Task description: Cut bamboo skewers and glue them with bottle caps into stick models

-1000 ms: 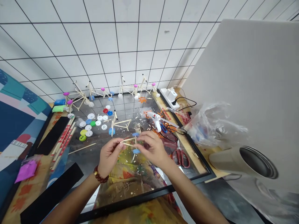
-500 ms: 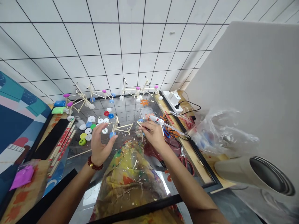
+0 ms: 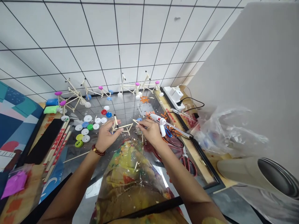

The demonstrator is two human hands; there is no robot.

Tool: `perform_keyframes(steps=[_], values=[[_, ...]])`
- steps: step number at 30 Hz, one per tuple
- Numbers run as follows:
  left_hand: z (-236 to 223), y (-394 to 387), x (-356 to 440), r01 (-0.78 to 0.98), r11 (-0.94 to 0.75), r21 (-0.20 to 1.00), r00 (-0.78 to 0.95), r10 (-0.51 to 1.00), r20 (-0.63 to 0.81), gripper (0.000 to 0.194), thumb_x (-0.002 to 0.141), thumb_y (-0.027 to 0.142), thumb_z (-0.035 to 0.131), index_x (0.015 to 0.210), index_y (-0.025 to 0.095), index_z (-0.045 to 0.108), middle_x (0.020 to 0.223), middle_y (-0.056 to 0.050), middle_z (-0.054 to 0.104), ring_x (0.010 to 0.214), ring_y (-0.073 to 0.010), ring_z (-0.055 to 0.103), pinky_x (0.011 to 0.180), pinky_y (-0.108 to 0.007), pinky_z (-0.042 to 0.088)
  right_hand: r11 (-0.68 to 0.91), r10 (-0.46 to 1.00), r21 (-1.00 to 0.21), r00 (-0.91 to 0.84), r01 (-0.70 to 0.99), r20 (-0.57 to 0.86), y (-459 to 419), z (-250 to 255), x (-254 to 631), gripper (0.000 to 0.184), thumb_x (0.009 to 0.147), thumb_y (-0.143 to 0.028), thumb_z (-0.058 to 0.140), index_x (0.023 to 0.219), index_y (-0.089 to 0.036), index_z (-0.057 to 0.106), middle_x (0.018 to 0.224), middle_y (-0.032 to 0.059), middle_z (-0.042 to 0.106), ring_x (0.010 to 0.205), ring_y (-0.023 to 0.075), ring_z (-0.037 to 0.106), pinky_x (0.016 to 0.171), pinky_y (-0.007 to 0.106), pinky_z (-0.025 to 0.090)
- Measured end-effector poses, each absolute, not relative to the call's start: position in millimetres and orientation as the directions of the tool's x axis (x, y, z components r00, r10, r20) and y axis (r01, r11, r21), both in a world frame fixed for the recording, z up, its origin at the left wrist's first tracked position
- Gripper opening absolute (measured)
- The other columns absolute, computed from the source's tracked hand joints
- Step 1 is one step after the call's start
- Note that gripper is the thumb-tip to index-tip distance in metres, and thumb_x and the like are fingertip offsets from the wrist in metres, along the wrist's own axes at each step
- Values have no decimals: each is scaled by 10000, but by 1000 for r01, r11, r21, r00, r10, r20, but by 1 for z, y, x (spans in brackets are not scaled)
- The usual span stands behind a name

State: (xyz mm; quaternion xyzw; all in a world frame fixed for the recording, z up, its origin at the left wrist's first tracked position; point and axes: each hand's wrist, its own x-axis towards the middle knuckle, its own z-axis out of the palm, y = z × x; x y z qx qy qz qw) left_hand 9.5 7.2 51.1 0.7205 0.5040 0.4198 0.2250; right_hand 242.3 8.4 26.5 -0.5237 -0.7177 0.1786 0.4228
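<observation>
At the centre of the frame, the left hand (image 3: 107, 136) curls around the upright end of a stick frame (image 3: 126, 126); whether that grip is closed on it, I cannot tell. Just to the right, the right hand (image 3: 149, 131) pinches a small stick piece (image 3: 135, 121) beside a blue cap (image 3: 139, 119). Such thin joints probably want light fingertip pressure, steady wrists and the facing ends kept level.
</observation>
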Motion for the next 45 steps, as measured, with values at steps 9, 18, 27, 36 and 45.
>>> perform_keyframes(steps=[9,18,27,36,45], values=[[44,4,8,456,-356,816,90,930,355,145,794,337,690,805,198,728,811,-34,721,804,-197,664,761,-338,521,389,908,-771,-71,504,412,6,23,239,57,821,-217,713,848,-226,761,817,38,729,777,187,672,741,301,513],[41,6,3,360,-313,879,82,949,305,253,775,371,722,950,189,715,970,-66,708,930,-226,664,882,-386,525,407,897,-738,-84,538,434,5,33,239,59,836,-228,695,839,-220,753,781,30,721,740,175,653,712,293,494],[43,10,-19,230,-275,933,284,937,206,1002,612,347,868,1468,265,354,1471,-153,454,1385,-327,411,1137,-507,357,408,890,-782,-13,471,456,6,32,244,64,826,-243,690,809,-224,748,782,25,727,752,175,664,731,298,512],[24,0,-16,168,-218,961,256,951,171,714,684,316,815,1324,189,527,1249,-131,642,1172,-284,611,1036,-469,483,422,884,-759,-37,495,466,6,28,242,68,836,-244,683,817,-228,747,795,21,734,762,175,671,746,301,511],[47,-1,-22,101,-269,958,139,957,254,683,650,266,842,1275,209,572,1181,-109,659,1076,-251,661,963,-426,540,390,898,-778,-17,493,440,5,30,242,81,844,-256,673,827,-233,749,810,26,734,783,182,668,768,315,511]])
